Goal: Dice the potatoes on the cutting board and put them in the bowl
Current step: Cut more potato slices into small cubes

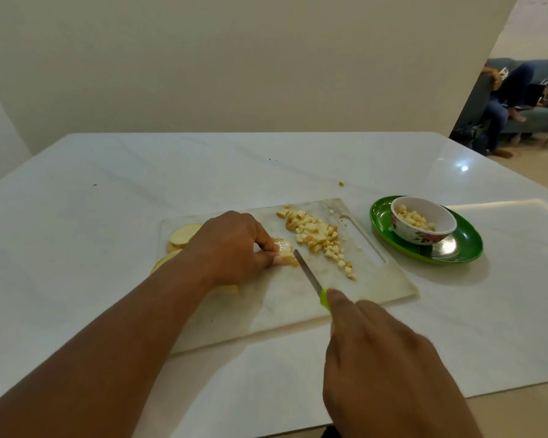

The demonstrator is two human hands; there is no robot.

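Knife (309, 275) in the right hand (389, 361) grip slants across the cutting board (298, 308), tip touching the potato piece (286, 254) the left hand (231, 245) pinches at mid-board — diced pile (317, 237) beyond, bowl (423, 220) off the board's right edge.

Cutting board (298, 298) lies at frame centre on the table (108, 200). Diced pile (318, 237) on board's upper right; potato slices (182, 237) at its left edge. Bowl (423, 221), w/ dice inside, sits on a plate (465, 248) right of board. One stray piece (341, 184) lies on table above board.
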